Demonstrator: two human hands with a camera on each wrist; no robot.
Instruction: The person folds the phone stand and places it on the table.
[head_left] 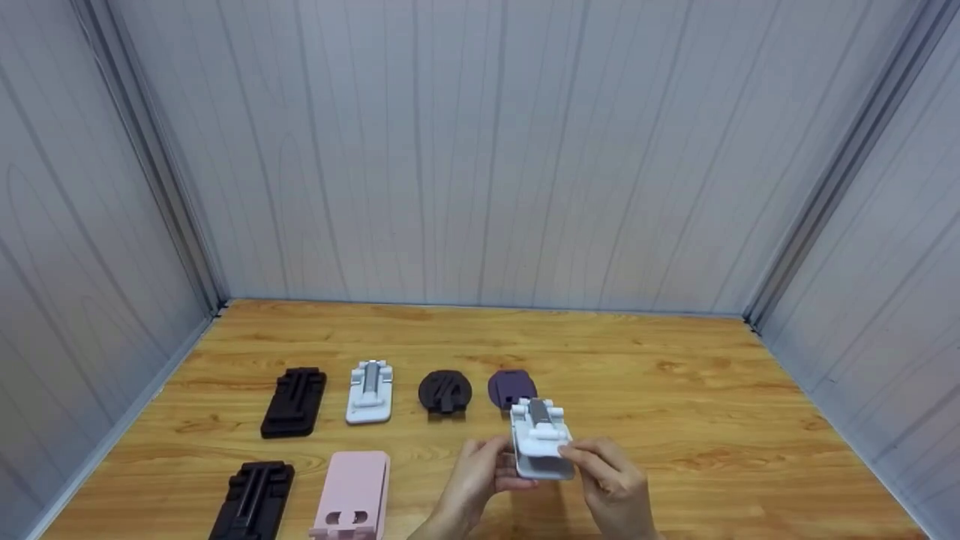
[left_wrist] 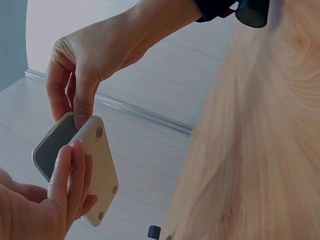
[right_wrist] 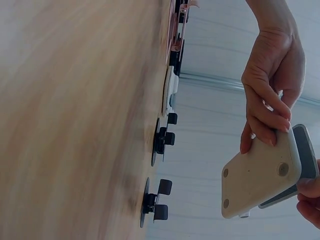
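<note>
A white folding phone stand (head_left: pixel 541 448) is held up off the table between both hands, its top plate tilted apart from its base. My left hand (head_left: pixel 471 480) grips the base from the left side. In the left wrist view, its fingers lie along the underside of the base (left_wrist: pixel 104 167), which has round feet. My right hand (head_left: pixel 613 480) pinches the near right edge of the top plate. Its thumb reaches into the gap against the plate's grey inner face (left_wrist: pixel 52 150). A purple round stand (head_left: pixel 517 386) lies just behind, partly covered by the held stand.
On the wooden table (head_left: pixel 712 420), a black round stand (head_left: pixel 445 391), another white stand (head_left: pixel 370 405) and a black stand (head_left: pixel 294 403) line up leftward. Nearer are a pink stand (head_left: pixel 351 484) and a second black stand (head_left: pixel 253 499). Pale panel walls (head_left: pixel 480 150) enclose the back and sides.
</note>
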